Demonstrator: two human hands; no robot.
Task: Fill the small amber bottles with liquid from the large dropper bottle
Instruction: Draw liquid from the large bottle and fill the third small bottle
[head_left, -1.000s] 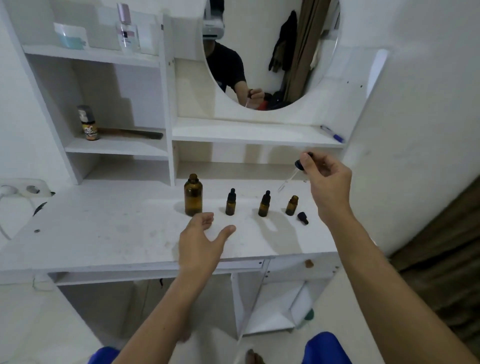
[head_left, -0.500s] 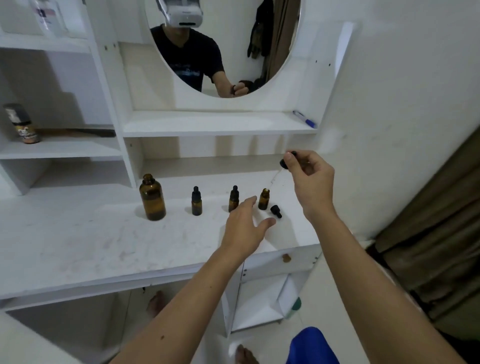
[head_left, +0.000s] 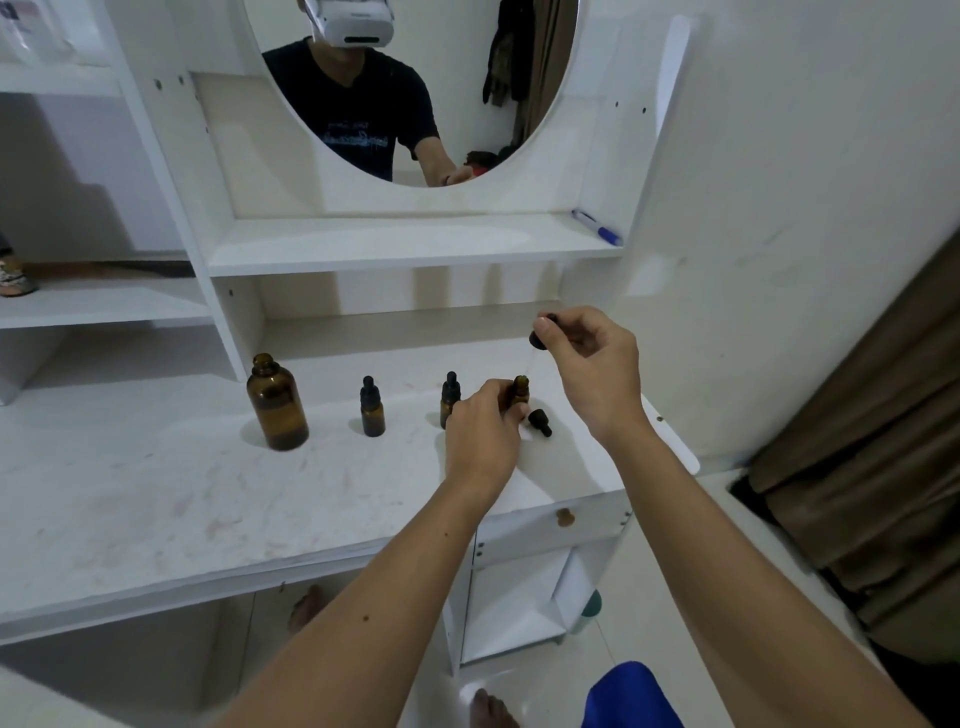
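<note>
The large amber bottle (head_left: 277, 402) stands uncapped on the white desk (head_left: 156, 493). To its right stand two capped small amber bottles (head_left: 372, 408) (head_left: 449, 396), the second partly behind my left hand. My left hand (head_left: 483, 431) grips the third small bottle (head_left: 521, 391), which is uncapped and upright. Its small black dropper cap (head_left: 540, 421) lies on the desk just right of it. My right hand (head_left: 592, 369) pinches the large dropper (head_left: 540, 338) by its black bulb, the thin glass tube slanting down toward the open small bottle's mouth.
A round mirror (head_left: 415, 88) hangs above a shelf with a blue-capped pen (head_left: 597, 227) on it. White shelving fills the left side. The desk ends just right of my hands at a wall; a brown curtain (head_left: 872, 457) hangs at far right.
My left hand has moved right across the desk and closed on the uncapped small bottle. My right hand holds the dropper in about the same place above it. The view has swung rightward.
</note>
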